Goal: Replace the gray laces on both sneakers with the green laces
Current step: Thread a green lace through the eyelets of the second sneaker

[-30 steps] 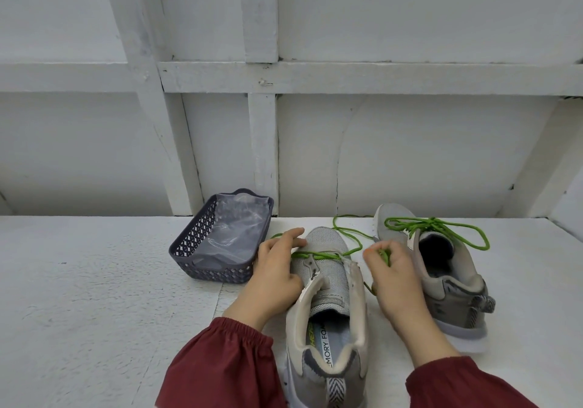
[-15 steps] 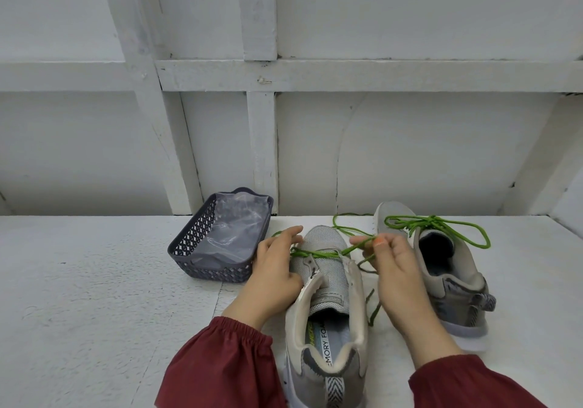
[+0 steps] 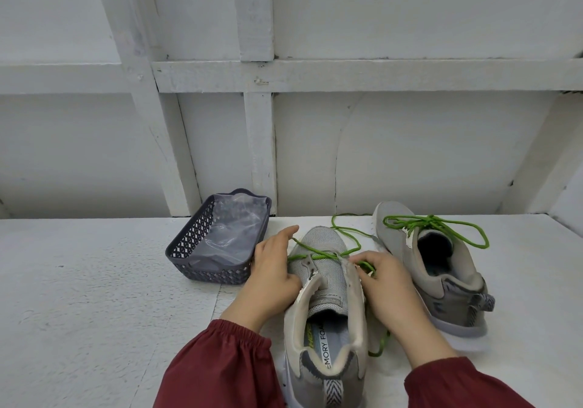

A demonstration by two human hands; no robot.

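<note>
Left hand [image 3: 273,270] grips near sneaker [image 3: 328,278], steadying it. Right hand [image 3: 391,286] fingers [image 3: 362,261] pinch green lace [image 3: 310,255] tip. Feed straight through next eyelet, tension even.

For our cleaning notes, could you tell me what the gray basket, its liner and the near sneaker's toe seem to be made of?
The gray basket looks like matte moulded plastic, given its openwork lattice walls. Its clear liner seems thin plastic film: glossy, creased. The near sneaker has a toe of fine mesh fabric, probably synthetic.
</note>
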